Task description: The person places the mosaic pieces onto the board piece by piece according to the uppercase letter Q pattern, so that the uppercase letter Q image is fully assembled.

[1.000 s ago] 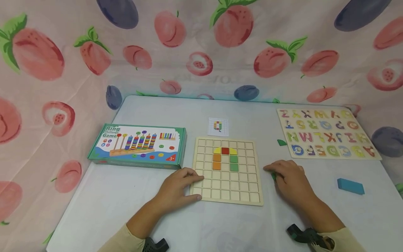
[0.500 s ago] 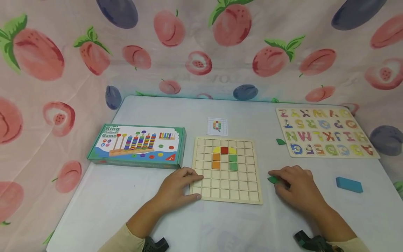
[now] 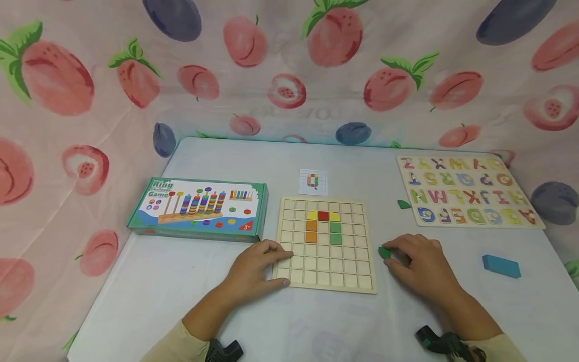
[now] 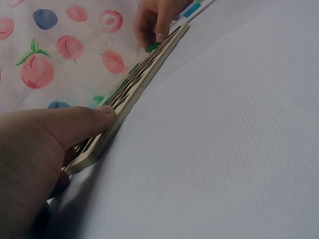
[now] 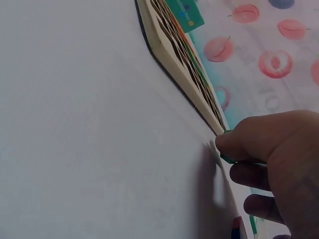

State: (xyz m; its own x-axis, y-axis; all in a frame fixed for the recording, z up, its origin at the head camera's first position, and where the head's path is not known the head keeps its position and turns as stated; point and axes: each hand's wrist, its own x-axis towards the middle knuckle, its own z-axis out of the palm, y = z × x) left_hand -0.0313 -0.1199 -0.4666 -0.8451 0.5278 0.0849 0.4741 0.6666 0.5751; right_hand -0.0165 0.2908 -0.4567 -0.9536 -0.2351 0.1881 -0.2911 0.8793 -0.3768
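In the head view, a wooden grid board lies on the table, with a red square, two yellow corner pieces, two orange squares and two green squares in its cells. My left hand rests on the board's left edge, thumb and index finger apart; the thumb lies along the rim in the left wrist view. Right of the board, my right hand pinches a small green piece with a curved edge between thumb and fingers. The fingers partly cover that piece in the right wrist view.
Above the board lies a small pattern card. A ring game box is at the left, and an alphabet board at the back right. Another green piece lies beside it; a blue block sits at the right.
The right hand first drew back to the right with the green piece, then moved slightly left towards the board. More of the piece shows now. The left hand has stayed in place.
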